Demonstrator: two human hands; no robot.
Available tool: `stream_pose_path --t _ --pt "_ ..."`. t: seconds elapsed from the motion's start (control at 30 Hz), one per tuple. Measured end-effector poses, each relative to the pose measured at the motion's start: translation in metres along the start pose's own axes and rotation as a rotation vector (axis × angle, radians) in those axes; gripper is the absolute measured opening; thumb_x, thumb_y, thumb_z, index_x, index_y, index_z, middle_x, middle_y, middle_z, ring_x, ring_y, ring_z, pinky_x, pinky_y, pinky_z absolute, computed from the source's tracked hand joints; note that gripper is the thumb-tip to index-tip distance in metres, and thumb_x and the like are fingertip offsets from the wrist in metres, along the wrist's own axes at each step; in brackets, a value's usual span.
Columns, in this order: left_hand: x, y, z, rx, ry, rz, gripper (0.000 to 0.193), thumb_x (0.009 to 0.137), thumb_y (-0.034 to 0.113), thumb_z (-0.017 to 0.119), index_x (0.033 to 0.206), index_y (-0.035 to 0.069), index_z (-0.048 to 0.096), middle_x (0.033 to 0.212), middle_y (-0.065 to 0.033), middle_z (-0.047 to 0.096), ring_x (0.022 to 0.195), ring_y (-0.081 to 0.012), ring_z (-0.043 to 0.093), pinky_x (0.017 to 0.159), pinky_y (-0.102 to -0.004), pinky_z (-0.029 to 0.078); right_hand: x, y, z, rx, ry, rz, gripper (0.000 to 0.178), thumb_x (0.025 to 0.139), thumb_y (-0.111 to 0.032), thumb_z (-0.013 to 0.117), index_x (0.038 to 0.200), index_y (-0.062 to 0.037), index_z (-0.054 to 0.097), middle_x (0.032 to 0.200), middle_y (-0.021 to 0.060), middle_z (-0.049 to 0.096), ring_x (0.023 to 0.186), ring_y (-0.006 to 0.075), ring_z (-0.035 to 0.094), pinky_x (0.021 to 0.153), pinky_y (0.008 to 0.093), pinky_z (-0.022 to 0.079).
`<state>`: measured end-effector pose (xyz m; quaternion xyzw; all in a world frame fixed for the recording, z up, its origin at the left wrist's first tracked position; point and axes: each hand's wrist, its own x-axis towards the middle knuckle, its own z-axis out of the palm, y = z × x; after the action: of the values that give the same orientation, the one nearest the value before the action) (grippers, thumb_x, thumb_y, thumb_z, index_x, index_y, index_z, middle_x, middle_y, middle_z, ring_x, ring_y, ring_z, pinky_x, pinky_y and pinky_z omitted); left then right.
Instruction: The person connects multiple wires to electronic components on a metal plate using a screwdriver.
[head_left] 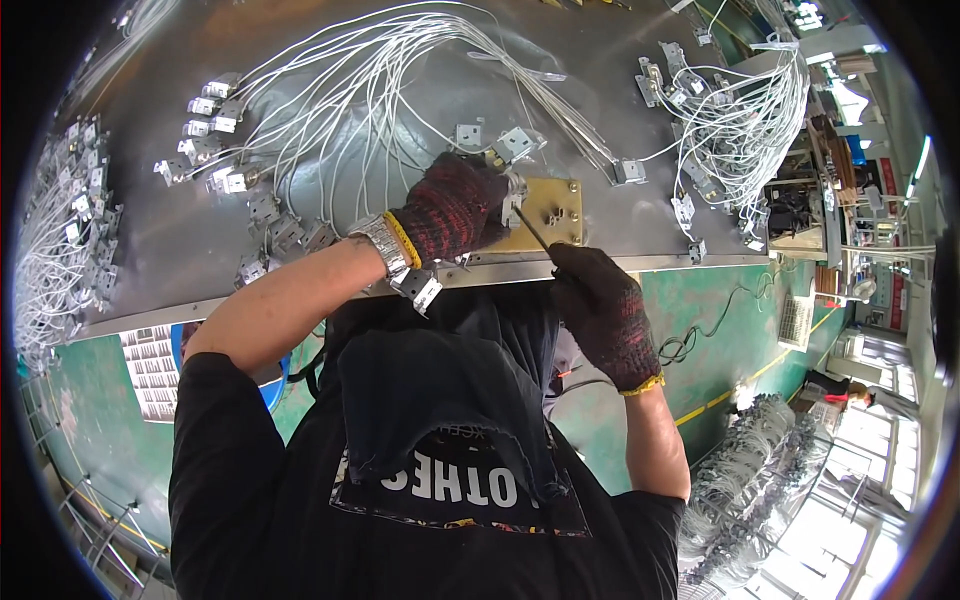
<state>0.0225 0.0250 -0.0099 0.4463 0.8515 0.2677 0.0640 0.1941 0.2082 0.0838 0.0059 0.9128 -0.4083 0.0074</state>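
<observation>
My left hand [455, 208], in a dark red and black knit glove, is closed on a small silvery metal bracket [514, 200] at the left edge of a brass-coloured plate [553, 194]. My right hand [603, 312], gloved likewise, grips a screwdriver-like tool [533, 230]. Its thin dark shaft slants up and left, with the tip at the bracket; the glove hides its handle. Small pegs and bolt heads stand on the plate. Just beyond my left hand lies another bracket [518, 144] with white wire. One more bracket [420, 288] hangs at the table edge below my left wrist.
A bundle of white wires [400, 50] with brackets arcs across the metal table [590, 95]. More wired brackets lie in a heap [70, 230] at far left and a bunch [745, 120] at right. Below the front edge are a white crate [150, 375] and green floor [720, 300].
</observation>
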Motion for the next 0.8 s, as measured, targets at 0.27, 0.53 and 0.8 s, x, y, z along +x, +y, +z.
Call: stream_pose_path --t 0.27,0.53,0.8 --pt "0.001 0.0 0.004 0.104 0.152 0.129 0.041 0.077 0.033 0.08 0.112 0.014 0.073 0.1 -0.0116 0.075 0.098 -0.0323 0.072 0.087 -0.047 0.056 0.004 -0.025 0.002 -0.244 0.031 -0.032 0.031 0.091 0.001 0.063 0.122 0.0003 0.068 0.11 0.0207 0.072 0.102 0.0351 0.072 0.089 0.0387 0.057" --pt "0.011 0.003 0.002 0.136 0.006 0.013 0.04 0.076 0.037 0.082 0.108 0.016 0.073 0.103 -0.0085 0.074 0.096 -0.0318 0.072 0.084 -0.0454 0.057 0.013 -0.021 0.015 -0.254 0.101 -0.061 0.028 0.092 0.0 0.063 0.119 0.0003 0.069 0.107 0.0196 0.072 0.101 0.0339 0.072 0.09 0.0392 0.056" --pt "0.006 0.008 -0.001 0.093 0.114 0.084 0.035 0.077 0.034 0.078 0.103 0.011 0.074 0.093 -0.0141 0.075 0.093 -0.0327 0.073 0.084 -0.047 0.056 0.013 -0.008 0.01 -0.13 0.064 -0.007 0.027 0.095 -0.002 0.063 0.121 0.0002 0.07 0.105 0.0159 0.074 0.097 0.024 0.072 0.087 0.0349 0.056"
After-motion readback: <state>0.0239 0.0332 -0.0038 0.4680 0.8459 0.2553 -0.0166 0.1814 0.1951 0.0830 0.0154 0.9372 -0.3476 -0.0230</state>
